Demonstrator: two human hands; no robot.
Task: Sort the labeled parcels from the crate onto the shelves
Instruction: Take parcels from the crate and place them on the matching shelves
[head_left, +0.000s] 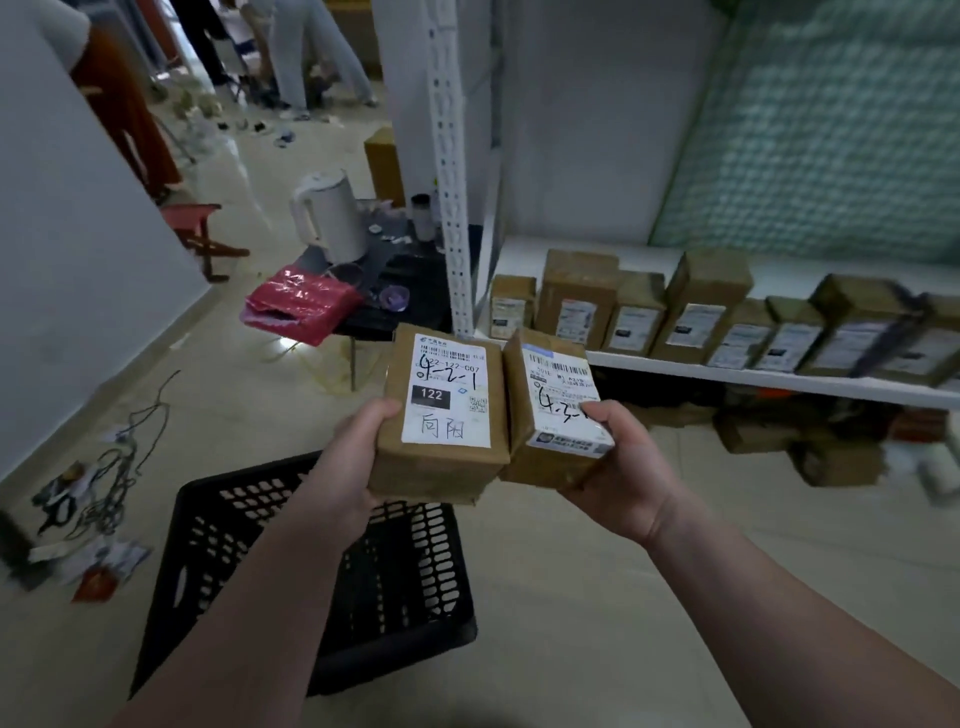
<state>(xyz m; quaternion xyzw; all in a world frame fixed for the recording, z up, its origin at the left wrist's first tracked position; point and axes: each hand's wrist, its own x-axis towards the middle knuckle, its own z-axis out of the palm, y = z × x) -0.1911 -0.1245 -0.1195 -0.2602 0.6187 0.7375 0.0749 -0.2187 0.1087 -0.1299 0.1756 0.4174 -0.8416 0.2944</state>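
The left hand (347, 462) is gripping the left parcel (441, 421); the right hand (626, 467) is gripping the right parcel (556, 410). Label-reading step; next, matching each to the shelf (727, 371), far right.

White kettle (327, 218) and pink bag (301, 306) on a low black table (421, 317); tangled cables (119, 457) on floor (571, 571).

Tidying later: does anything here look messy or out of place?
Yes. Tangled cords and scattered packets lie loose on the floor left of the black crate, and the pink bag on the low table looks torn open.
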